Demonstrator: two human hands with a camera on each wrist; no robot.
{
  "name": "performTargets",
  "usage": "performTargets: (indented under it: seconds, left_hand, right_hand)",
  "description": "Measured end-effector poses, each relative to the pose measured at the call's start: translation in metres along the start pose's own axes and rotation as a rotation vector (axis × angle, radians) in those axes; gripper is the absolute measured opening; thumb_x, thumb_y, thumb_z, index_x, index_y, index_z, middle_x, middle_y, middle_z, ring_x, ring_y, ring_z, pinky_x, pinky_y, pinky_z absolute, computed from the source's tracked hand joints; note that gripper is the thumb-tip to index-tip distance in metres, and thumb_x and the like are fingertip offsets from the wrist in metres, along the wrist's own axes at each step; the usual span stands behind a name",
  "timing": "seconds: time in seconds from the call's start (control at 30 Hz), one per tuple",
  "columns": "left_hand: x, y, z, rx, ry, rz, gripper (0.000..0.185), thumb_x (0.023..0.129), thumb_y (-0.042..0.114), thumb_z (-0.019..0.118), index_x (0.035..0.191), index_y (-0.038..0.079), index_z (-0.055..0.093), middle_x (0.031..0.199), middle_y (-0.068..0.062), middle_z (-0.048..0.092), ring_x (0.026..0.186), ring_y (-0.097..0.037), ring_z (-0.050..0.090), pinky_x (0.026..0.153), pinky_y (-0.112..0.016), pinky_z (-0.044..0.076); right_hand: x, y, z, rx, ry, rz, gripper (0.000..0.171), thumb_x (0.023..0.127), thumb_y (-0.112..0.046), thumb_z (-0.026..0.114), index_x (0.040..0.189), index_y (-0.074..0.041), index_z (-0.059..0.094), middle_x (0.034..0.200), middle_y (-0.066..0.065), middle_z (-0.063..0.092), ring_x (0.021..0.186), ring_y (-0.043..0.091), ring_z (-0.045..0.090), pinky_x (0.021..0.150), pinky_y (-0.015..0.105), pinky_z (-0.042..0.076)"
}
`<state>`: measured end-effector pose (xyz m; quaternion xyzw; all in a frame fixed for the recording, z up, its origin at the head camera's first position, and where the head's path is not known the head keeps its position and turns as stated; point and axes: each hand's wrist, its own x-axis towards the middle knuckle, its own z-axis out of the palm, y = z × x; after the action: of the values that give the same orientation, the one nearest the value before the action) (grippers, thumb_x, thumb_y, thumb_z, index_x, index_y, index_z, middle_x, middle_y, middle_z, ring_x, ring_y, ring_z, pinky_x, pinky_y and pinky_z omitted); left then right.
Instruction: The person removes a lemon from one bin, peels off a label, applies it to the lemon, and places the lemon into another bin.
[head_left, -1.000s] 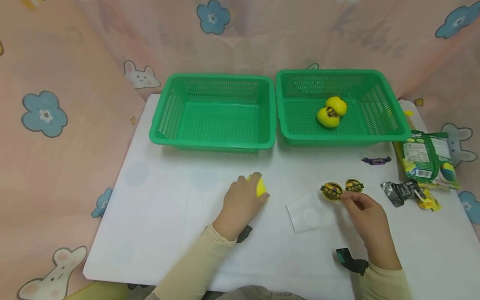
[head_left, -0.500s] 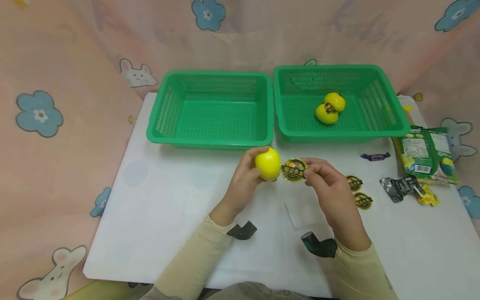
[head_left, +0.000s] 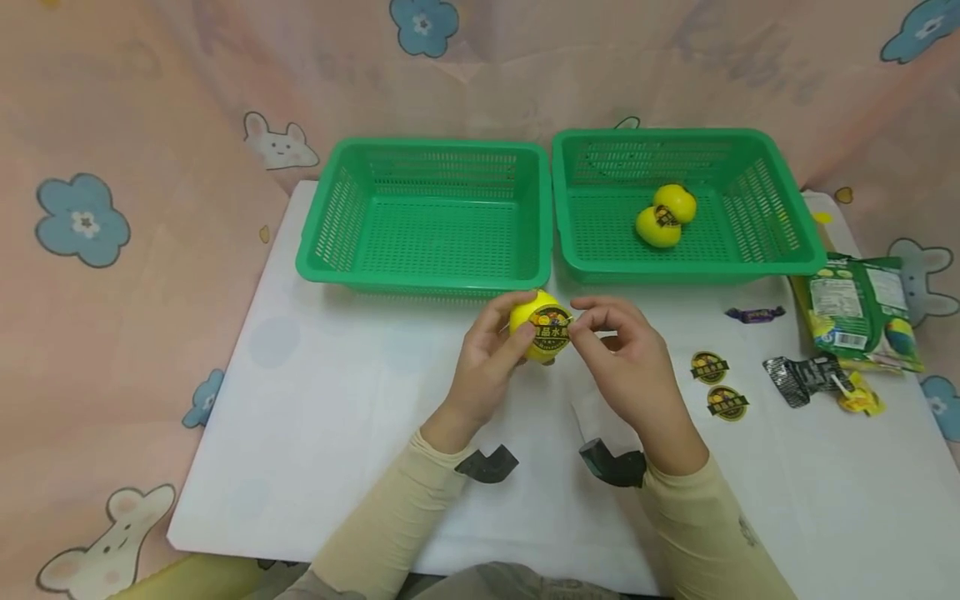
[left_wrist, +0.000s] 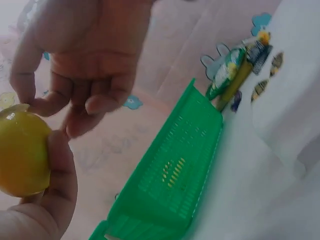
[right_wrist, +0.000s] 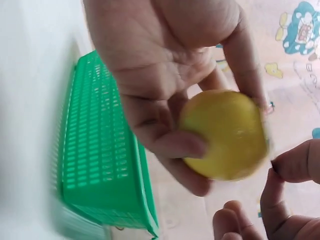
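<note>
My left hand grips a yellow lemon, fingers wrapped around it in the right wrist view. A round black-and-gold label sticker lies against the lemon's near side. Thumb and index finger of my right hand pinch the sticker's right edge. The left wrist view has the lemon at its left edge, with the right hand above it. Two more round stickers lie on the table to the right.
Two green baskets stand at the back: the left basket and the right basket, which contains two lemons. At right lie a green snack bag, a purple wrapped candy, a black wrapper and a yellow candy.
My left hand has lifted the lemon off the table. My right hand has picked up one sticker, carried it left to the lemon and laid it against the fruit.
</note>
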<state>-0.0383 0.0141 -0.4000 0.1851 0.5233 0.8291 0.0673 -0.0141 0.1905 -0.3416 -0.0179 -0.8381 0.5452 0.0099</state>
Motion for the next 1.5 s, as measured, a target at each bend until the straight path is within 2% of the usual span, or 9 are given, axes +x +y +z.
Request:
performTargets:
  seconds: [0.27, 0.4, 0.6, 0.77, 0.9, 1.1, 1.2, 1.33, 1.5]
  left_hand:
    - [0.001, 0.008, -0.008, -0.248, -0.006, -0.148, 0.035, 0.11, 0.019, 0.049, 0.143, 0.03, 0.058, 0.137, -0.012, 0.059, 0.104, -0.025, 0.067, 0.08, -0.034, 0.06]
    - [0.002, 0.006, -0.007, -0.197, 0.043, -0.163, 0.045, 0.11, 0.017, 0.056, 0.155, 0.013, 0.051, 0.136, -0.014, 0.065, 0.107, -0.026, 0.07, 0.084, -0.039, 0.062]
    - [-0.004, -0.002, -0.001, -0.208, 0.036, -0.174, 0.087, 0.091, 0.049, 0.076, 0.16, 0.007, 0.045, 0.122, 0.0, 0.073, 0.102, -0.017, 0.07, 0.083, -0.035, 0.062]
    - [-0.01, -0.006, 0.002, -0.266, 0.021, -0.2, 0.085, 0.092, 0.044, 0.079, 0.161, 0.008, 0.044, 0.123, 0.003, 0.074, 0.103, -0.015, 0.071, 0.083, -0.032, 0.061]
    - [-0.011, -0.009, 0.002, -0.304, 0.015, -0.21, 0.064, 0.104, 0.019, 0.071, 0.162, 0.008, 0.043, 0.123, -0.001, 0.074, 0.101, -0.016, 0.072, 0.084, -0.033, 0.061]
    - [-0.013, -0.008, -0.002, -0.35, 0.023, -0.227, 0.062, 0.101, 0.008, 0.07, 0.159, 0.01, 0.049, 0.131, -0.003, 0.07, 0.104, -0.016, 0.07, 0.084, -0.032, 0.061]
    - [-0.014, -0.005, -0.005, -0.347, 0.027, -0.208, 0.061, 0.098, 0.008, 0.071, 0.157, 0.013, 0.053, 0.135, -0.004, 0.068, 0.107, -0.018, 0.07, 0.083, -0.032, 0.061]
    - [-0.013, -0.002, -0.01, -0.292, 0.015, -0.177, 0.062, 0.099, 0.005, 0.066, 0.158, 0.01, 0.051, 0.13, -0.006, 0.071, 0.1, -0.02, 0.072, 0.081, -0.036, 0.063]
    - [-0.015, -0.005, -0.009, -0.248, -0.015, -0.167, 0.067, 0.1, 0.008, 0.068, 0.162, 0.005, 0.042, 0.122, -0.003, 0.073, 0.096, -0.016, 0.07, 0.081, -0.032, 0.061]
  right_hand:
    - [0.002, 0.017, 0.015, 0.145, 0.082, -0.173, 0.013, 0.105, -0.007, 0.063, 0.112, 0.003, 0.058, 0.145, 0.005, 0.054, 0.117, 0.017, 0.055, 0.091, 0.033, 0.047]
    - [0.003, 0.015, 0.019, 0.109, 0.157, -0.398, 0.021, 0.111, -0.01, 0.053, 0.122, 0.004, 0.063, 0.151, 0.009, 0.048, 0.133, 0.022, 0.047, 0.1, 0.037, 0.041]
    - [0.016, 0.025, 0.036, -0.058, 0.073, -0.701, 0.042, 0.116, -0.032, 0.038, 0.118, -0.007, 0.072, 0.158, 0.017, 0.04, 0.144, 0.036, 0.031, 0.107, 0.052, 0.026]
    - [0.022, 0.039, 0.038, -0.107, 0.071, -0.712, 0.036, 0.111, -0.03, 0.041, 0.121, -0.008, 0.069, 0.159, 0.019, 0.04, 0.148, 0.039, 0.028, 0.109, 0.057, 0.022]
    - [0.024, 0.046, 0.034, -0.12, 0.027, -0.69, 0.039, 0.107, -0.031, 0.045, 0.132, -0.008, 0.063, 0.164, 0.018, 0.037, 0.151, 0.039, 0.024, 0.112, 0.059, 0.019]
    - [0.022, 0.051, 0.031, -0.188, -0.03, -0.646, 0.076, 0.107, -0.068, 0.036, 0.146, -0.005, 0.053, 0.17, 0.017, 0.027, 0.152, 0.043, 0.019, 0.113, 0.067, 0.018]
    - [0.02, 0.051, 0.031, -0.19, -0.054, -0.652, 0.088, 0.107, -0.072, 0.028, 0.155, 0.0, 0.039, 0.171, 0.022, 0.019, 0.154, 0.042, 0.014, 0.115, 0.068, 0.014]
    - [0.015, 0.047, 0.033, -0.098, -0.03, -0.704, 0.066, 0.114, -0.054, 0.029, 0.149, -0.001, 0.046, 0.167, 0.024, 0.02, 0.153, 0.042, 0.013, 0.115, 0.062, 0.014]
    - [0.015, 0.044, 0.043, -0.053, 0.011, -0.731, 0.033, 0.113, -0.026, 0.04, 0.116, -0.012, 0.07, 0.163, 0.019, 0.036, 0.149, 0.043, 0.023, 0.112, 0.056, 0.019]
